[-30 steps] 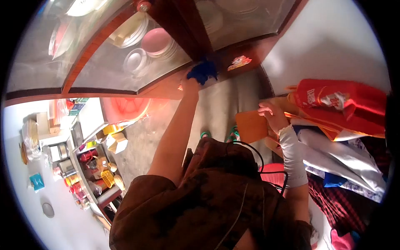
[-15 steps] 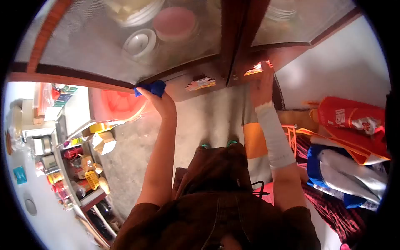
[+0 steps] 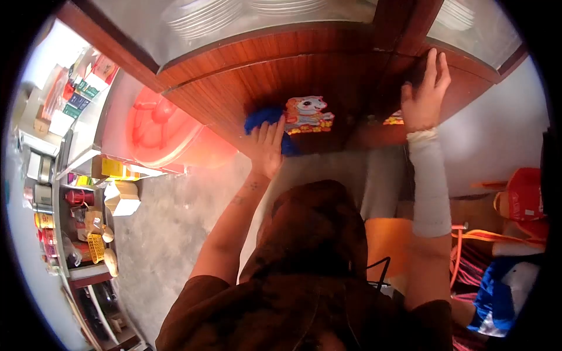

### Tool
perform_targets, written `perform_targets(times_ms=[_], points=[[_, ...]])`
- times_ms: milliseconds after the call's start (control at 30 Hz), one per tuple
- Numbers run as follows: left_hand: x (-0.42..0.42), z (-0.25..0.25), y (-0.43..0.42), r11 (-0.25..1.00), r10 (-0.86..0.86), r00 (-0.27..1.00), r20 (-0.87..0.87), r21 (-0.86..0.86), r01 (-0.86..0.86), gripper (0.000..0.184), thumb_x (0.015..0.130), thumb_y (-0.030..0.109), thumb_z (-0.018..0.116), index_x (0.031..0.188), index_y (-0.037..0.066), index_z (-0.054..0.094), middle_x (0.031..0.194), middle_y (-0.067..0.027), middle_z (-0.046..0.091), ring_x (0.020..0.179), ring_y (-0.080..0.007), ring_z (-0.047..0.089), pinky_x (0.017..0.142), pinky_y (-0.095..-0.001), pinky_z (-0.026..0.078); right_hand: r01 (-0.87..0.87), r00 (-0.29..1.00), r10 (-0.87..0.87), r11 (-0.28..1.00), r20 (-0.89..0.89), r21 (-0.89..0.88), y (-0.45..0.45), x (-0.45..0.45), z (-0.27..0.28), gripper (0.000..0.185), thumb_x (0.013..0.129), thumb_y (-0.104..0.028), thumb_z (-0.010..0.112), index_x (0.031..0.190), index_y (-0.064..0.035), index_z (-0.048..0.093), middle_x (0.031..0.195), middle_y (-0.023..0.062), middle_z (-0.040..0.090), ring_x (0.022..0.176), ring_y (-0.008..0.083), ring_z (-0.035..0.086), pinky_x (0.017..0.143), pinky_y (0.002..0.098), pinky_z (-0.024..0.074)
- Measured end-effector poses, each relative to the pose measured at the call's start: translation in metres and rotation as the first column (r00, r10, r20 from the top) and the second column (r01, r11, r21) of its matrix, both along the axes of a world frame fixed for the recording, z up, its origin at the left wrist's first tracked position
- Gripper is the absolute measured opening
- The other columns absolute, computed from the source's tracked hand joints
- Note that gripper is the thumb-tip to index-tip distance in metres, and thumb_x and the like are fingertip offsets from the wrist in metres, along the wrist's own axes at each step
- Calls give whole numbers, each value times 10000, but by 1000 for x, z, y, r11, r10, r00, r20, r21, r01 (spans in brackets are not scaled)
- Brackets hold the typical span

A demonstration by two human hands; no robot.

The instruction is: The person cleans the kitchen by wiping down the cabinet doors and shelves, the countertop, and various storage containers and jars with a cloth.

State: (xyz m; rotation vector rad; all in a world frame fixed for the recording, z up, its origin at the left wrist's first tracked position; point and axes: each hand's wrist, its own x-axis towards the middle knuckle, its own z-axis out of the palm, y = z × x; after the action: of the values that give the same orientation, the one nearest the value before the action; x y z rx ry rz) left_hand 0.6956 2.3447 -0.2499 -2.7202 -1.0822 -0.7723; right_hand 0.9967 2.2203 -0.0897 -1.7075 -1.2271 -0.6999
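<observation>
My left hand [image 3: 268,146] presses a blue cloth [image 3: 264,119] against the reddish-brown wooden cabinet [image 3: 228,88], with its fingers laid over the cloth. Just right of the cloth, a colourful cartoon animal sticker [image 3: 307,114] is on the lower panel. My right hand [image 3: 426,96] rests on the cabinet's right side, fingers stretched upward and nothing held. A pale sleeve [image 3: 430,187] covers that forearm. Beside the right wrist, a second sticker [image 3: 393,119] is partly hidden.
Stacked plates [image 3: 205,16] show behind the cabinet's upper panes. At left stand a red plastic basin [image 3: 196,140] and a shelf [image 3: 88,272] with boxes and jars. An orange stool [image 3: 389,245] and a red bag [image 3: 524,196] are at right.
My left hand has moved the blue cloth from the cabinet's left edge rightward onto the lower panel, near the sticker. My right hand has shifted right and up. The view has tilted and come closer.
</observation>
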Motion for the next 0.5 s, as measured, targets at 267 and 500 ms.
perform_targets(times_ms=[267, 500], points=[[-24, 109, 54, 868, 140, 850, 508, 351, -353, 913, 677, 55, 589, 1486, -31, 176, 1422, -296, 299, 1345, -502, 258, 1121, -644, 98, -202, 966, 188, 977, -179, -66, -16, 19, 5, 816, 752, 123, 547, 1476, -195, 343, 1484, 154, 259, 1291, 352, 448, 994, 368, 460], [-50, -84, 29, 956, 281, 858, 430, -49, -289, 896, 662, -65, 572, 1459, -95, 163, 1377, -337, 308, 1313, -542, 266, 1122, -576, 194, -161, 986, 150, 974, -79, -162, -16, 30, 4, 840, 768, 117, 560, 1493, -222, 304, 1482, 159, 246, 1281, 333, 470, 987, 366, 471]])
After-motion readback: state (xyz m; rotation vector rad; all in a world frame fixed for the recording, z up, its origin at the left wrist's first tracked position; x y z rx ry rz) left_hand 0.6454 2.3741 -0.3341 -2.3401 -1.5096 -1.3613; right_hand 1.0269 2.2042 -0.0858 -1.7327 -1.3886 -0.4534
